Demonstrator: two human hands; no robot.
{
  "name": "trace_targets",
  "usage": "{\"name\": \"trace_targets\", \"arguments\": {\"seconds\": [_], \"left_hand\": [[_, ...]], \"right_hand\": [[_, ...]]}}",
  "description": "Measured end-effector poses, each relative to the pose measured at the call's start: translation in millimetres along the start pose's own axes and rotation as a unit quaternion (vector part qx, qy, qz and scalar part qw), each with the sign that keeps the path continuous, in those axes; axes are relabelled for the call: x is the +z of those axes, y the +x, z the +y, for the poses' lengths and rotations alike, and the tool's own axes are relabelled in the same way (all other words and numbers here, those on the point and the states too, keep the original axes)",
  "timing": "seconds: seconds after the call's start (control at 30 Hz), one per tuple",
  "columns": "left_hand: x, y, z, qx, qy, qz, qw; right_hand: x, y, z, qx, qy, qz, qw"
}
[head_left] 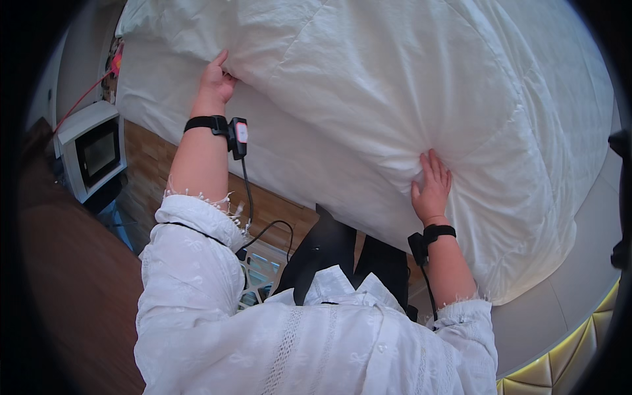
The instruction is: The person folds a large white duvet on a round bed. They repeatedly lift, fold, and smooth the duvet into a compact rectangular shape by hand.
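A white duvet [368, 85] with soft creases and a stitched seam covers most of the bed. Its near edge runs slantwise from upper left to lower right, over a smooth white sheet [276, 151]. At that edge, my left hand [218, 80] is closed with curled fingers on the duvet; part of the grip is hidden. My right hand [432, 187] lies flat on the duvet farther right, its fingers stretched out and pressing into it. Creases fan out from under those fingers. Both wrists wear black straps with small cabled devices.
On the left stands a small white cabinet [92, 151] with a dark window, beside a red cord [82, 99]. A brown surface [79, 276] fills the lower left. Wooden floor [148, 155] shows beside the bed. A grey ledge [533, 322] and padded gold panel [573, 355] curve along the right.
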State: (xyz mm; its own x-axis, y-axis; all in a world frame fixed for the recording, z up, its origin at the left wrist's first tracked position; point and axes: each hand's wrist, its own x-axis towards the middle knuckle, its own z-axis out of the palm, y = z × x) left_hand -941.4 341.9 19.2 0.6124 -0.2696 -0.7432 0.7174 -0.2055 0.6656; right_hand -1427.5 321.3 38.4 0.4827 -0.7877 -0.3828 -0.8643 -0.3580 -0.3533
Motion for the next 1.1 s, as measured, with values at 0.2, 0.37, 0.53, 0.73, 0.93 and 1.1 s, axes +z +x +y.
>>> {"name": "trace_targets", "arguments": {"seconds": [0.2,0.37,0.53,0.73,0.93,1.1], "left_hand": [[6,23,-15,-0.009,-0.100,-0.069,0.993],[13,34,-8,-0.011,-0.094,0.027,0.995],[4,14,-16,-0.012,0.008,0.109,0.994],[-8,-3,0,-0.013,0.026,-0.062,0.998],[5,-4,19,0.014,0.003,-0.056,0.998],[-7,5,9,0.018,0.000,-0.059,0.998]], "right_hand": [[3,-10,7,0.029,0.021,0.007,0.999],[6,-4,8,0.048,0.036,0.016,0.998],[2,-3,10,0.061,0.051,0.027,0.996],[15,-6,15,0.099,0.111,0.065,0.987],[38,-27,13,0.262,0.375,0.007,0.889],[67,-42,-29,0.298,0.455,0.022,0.839]]}}
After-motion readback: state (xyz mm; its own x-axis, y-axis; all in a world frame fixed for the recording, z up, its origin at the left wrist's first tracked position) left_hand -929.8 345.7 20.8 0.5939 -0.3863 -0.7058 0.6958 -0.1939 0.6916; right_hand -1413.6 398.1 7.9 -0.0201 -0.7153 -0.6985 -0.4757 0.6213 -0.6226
